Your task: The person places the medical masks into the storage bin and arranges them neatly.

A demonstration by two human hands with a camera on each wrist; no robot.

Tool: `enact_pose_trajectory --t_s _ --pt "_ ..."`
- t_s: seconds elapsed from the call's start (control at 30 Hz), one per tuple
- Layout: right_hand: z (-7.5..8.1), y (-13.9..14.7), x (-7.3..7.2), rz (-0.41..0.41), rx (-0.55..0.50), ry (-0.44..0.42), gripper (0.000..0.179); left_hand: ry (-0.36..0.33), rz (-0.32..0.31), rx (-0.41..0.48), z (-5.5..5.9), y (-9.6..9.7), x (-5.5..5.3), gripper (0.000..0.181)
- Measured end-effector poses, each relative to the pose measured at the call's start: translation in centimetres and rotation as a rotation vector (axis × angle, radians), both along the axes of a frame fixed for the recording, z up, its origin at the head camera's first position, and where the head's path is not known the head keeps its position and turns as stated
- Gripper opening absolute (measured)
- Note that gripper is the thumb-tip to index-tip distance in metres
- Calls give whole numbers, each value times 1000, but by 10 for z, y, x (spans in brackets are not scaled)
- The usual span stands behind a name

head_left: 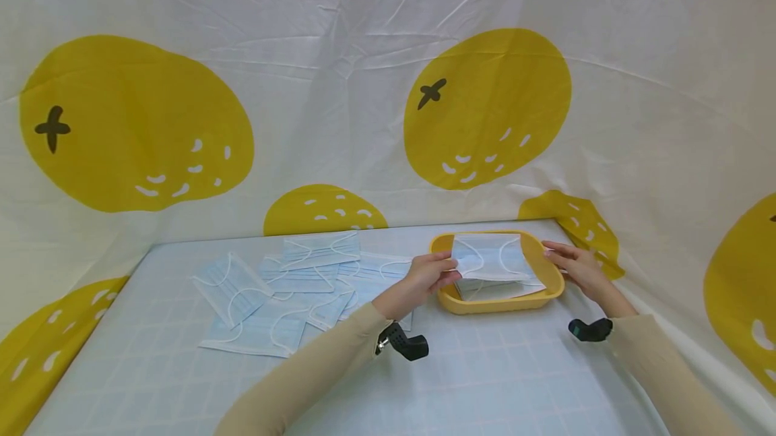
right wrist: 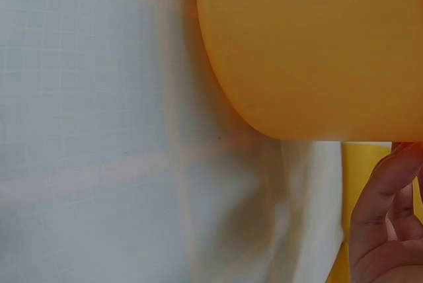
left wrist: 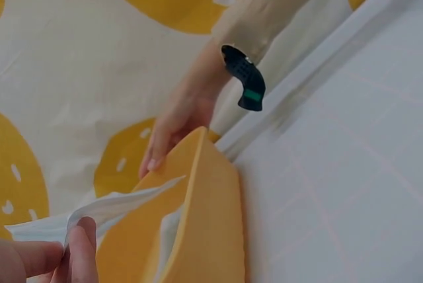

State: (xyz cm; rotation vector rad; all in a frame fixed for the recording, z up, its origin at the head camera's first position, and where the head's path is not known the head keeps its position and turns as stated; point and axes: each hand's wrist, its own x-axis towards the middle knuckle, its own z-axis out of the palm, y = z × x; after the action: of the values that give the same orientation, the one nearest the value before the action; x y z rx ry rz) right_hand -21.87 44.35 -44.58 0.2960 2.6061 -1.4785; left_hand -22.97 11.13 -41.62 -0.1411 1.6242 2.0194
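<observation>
Left hand [head_left: 427, 274] grip pinching mask [head_left: 488, 255] over tray [head_left: 548, 274]; right hand [head_left: 576, 266] fingers spread.

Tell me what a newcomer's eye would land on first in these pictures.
First, the white cloth backdrop printed with big yellow oranges behind the table. Next, the yellow plastic tray at the table's far right, where the left hand pinches a white pleated face mask over it and the right hand touches the tray's right rim. Left of the tray lies a loose spread of pale blue face masks.
</observation>
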Motion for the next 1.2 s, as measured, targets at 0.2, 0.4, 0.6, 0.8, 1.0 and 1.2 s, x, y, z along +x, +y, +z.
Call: enact_pose_trajectory --t_s 0.2,0.4,0.6,0.8,1.0,1.2 --pt "0 0 0 3 -13 6 70 -18 0 -6 0 9 -2 41" --pt "1 -3 0 4 -7 10 70 -35 17 -2 -2 15 -5 39" --pt "1 -3 0 -4 10 15 69 -36 29 11 0 22 -9 40" --pt "1 -3 -1 -12 28 10 70 -32 38 37 -1 29 -11 41" --pt "1 -3 0 -19 40 11 68 -28 42 27 -3 33 -10 39" --pt "0 -1 1 -25 35 21 68 -26 30 18 -3 36 -9 38"
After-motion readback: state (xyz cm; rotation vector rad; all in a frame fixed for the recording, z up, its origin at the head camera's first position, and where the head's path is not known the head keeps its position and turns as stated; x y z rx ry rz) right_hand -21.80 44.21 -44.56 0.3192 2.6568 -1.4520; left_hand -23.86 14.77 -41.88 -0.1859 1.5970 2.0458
